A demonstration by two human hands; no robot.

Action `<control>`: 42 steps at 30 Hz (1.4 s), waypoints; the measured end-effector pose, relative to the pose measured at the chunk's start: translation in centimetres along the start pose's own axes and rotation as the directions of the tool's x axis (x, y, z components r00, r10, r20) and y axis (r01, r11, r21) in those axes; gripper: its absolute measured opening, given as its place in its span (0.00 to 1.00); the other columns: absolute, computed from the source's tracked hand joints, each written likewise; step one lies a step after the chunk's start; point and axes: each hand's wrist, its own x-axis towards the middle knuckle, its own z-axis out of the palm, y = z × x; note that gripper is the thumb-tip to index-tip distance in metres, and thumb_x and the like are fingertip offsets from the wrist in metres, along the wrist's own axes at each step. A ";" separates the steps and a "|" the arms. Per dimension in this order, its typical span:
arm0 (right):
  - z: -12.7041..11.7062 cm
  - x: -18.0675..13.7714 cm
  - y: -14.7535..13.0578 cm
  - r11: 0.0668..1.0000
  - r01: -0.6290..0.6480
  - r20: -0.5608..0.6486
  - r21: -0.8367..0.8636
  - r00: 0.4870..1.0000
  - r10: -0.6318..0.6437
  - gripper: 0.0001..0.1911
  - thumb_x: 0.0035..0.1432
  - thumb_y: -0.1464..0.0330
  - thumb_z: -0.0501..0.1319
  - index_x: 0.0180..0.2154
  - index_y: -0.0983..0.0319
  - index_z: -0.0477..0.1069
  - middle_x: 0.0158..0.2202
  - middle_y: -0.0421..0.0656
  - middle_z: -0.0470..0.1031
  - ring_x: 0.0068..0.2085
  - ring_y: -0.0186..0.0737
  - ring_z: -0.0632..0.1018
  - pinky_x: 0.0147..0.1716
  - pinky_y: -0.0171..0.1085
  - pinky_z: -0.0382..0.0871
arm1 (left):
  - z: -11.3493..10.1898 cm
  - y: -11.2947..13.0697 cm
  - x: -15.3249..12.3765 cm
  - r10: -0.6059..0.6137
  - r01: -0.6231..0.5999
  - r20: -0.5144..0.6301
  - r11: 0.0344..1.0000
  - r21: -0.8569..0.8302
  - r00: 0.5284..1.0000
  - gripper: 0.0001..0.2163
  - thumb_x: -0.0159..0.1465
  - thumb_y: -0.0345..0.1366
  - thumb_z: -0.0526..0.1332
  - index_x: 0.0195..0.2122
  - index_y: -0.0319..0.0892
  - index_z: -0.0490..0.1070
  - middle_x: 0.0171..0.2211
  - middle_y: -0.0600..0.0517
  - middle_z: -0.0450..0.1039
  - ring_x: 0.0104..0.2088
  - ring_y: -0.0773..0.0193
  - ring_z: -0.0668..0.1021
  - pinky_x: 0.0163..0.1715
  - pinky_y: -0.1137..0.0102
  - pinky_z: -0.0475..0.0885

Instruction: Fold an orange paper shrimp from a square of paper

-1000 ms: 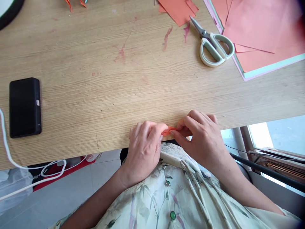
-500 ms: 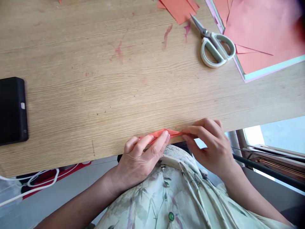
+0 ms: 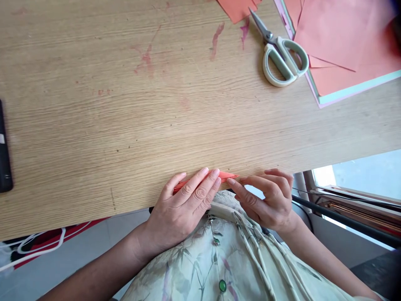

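The left hand (image 3: 181, 209) lay palm down at the near edge of the counter (image 3: 125, 104), its forearm running in from the near left. Its fingers (image 3: 200, 184) were stretched out almost straight and close together, pointing far and right, and pressed flat on a narrow folded strip (image 3: 227, 175) of orange paper. Nothing was gripped; the hand only held the strip down. The strip lay along the counter's near edge, most of it hidden under those fingers, with its pointed right end showing between the two hands.

The right hand (image 3: 266, 198) came in from the near right, wrist bent, hanging just off the counter's edge. Its fingers (image 3: 239, 190) were loosely curled and spread, the forefinger reaching left so that its tip sat just beside the strip's point; whether it touched the paper could not be told. It held nothing.

Far right on the counter lay scissors (image 3: 282, 52) with pale handles, blades closed and pointing far left. Beside them to the right sat a stack of orange sheets (image 3: 344, 37). A dark device (image 3: 4, 159) showed at the left edge.
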 end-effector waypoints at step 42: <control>0.2 -0.2 0.1 0.998 -0.023 -0.034 0.051 0.999 0.025 0.19 0.67 0.69 0.60 0.58 0.60 0.73 0.43 0.49 0.75 0.42 0.45 0.72 0.47 0.48 0.68 | 0.5 0.3 -0.2 -0.008 0.008 -0.012 1.000 0.013 1.000 0.19 0.72 0.31 0.58 0.64 0.35 0.66 0.65 0.46 0.66 0.61 0.56 0.73 0.63 0.56 0.61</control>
